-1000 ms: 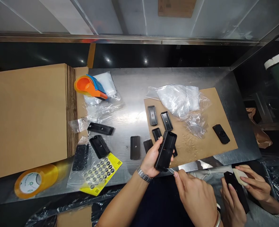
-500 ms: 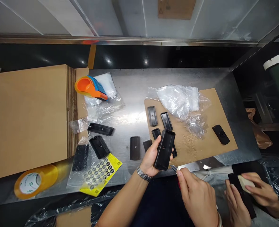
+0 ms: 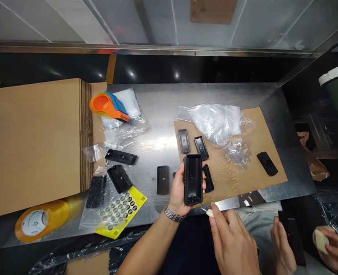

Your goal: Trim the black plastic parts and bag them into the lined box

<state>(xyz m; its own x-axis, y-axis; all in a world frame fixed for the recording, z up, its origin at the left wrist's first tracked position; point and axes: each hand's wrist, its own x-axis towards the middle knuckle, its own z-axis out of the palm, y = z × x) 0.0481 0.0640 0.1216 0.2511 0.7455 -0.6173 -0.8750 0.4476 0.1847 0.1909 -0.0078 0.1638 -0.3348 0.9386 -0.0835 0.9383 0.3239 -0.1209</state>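
My left hand (image 3: pixel 178 194), with a metal watch on the wrist, is closed around a black plastic tray (image 3: pixel 197 164), an oblong part with raised walls and a small hole in its floor. The tray's open side faces up. In my right hand (image 3: pixel 234 240) I pinch a white-handled deburring tool (image 3: pixel 209 212) with a thin bent metal tip. That tip is at the tray's near end; whether it touches the edge is hard to tell. Similar black trays lie beyond my left hand, one of them (image 3: pixel 201 148) on a cardboard sheet (image 3: pixel 260 141).
Left stand stacked cardboard (image 3: pixel 34 141), a tape dispenser (image 3: pixel 110 107), a tape roll (image 3: pixel 34 223) and a yellow sticker sheet (image 3: pixel 123 214). Plastic bags (image 3: pixel 217 122) lie on the cardboard sheet. At right, a co-worker's hands (image 3: pixel 283 248) hold a black part (image 3: pixel 295 240) and a cream block (image 3: pixel 320 241).
My left hand has turned the tray more upright in view and shifted slightly left. My right hand has moved slightly left and down with the tool. The co-worker's block has moved away from the black part.
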